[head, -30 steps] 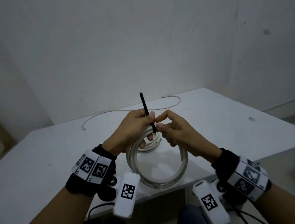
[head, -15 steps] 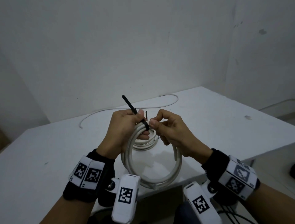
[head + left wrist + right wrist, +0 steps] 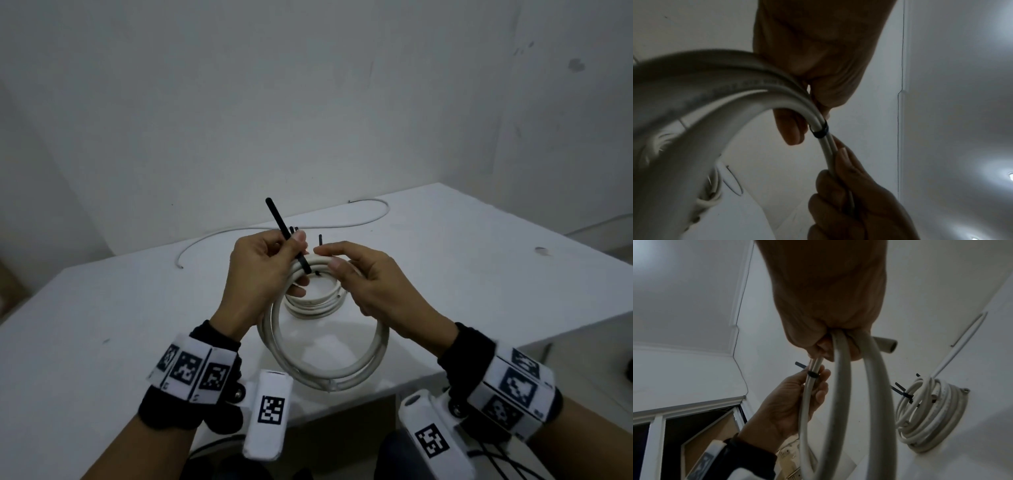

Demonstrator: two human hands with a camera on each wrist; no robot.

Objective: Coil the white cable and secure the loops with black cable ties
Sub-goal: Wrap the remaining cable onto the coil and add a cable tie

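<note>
A coil of white cable (image 3: 329, 373) hangs upright above the table's near edge, held at its top by both hands. My left hand (image 3: 295, 264) curls its fingers under the loops, and its thumb presses the tail of a black cable tie (image 3: 304, 265). That tie wraps the loops and its tail sticks up and to the left. My right hand (image 3: 327, 257) grips the loops just right of the tie. The left wrist view shows the tie's band (image 3: 821, 130) snug round the cable. In the right wrist view, my right hand (image 3: 830, 345) clasps several loops, with the cable's cut end poking out.
A second, smaller white coil (image 3: 313, 305) lies on the white table (image 3: 102, 308) behind the held one, bound with black ties (image 3: 904, 392) whose tails stick up. A loose white cable (image 3: 342, 226) curves along the table's back. A wall stands close behind the table.
My right hand has let go of the tie's head and slid a little to the right along the coil. The tie's tail still points up and left from my left thumb.
</note>
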